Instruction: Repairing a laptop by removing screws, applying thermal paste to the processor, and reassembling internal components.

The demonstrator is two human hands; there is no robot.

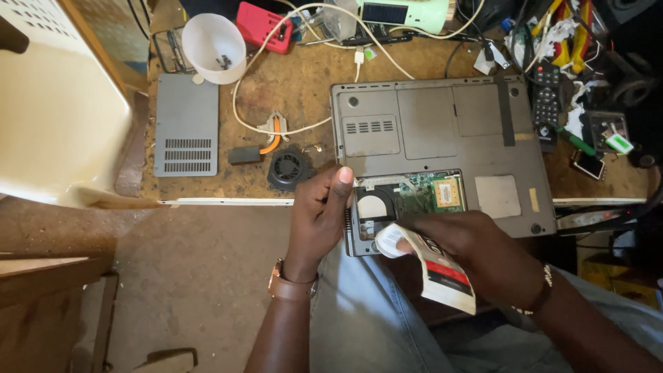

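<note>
Two bare hands and forearms, seen from above

No sleeves are seen on either forearm. A brown leather-like strap is worn on the wrist of the left hand (319, 214); a thin dark band set with small pale beads is worn on the wrist of the right hand (476, 252). The legs are clad in light blue-grey denim trousers (373, 311), creased over the thighs.
</note>
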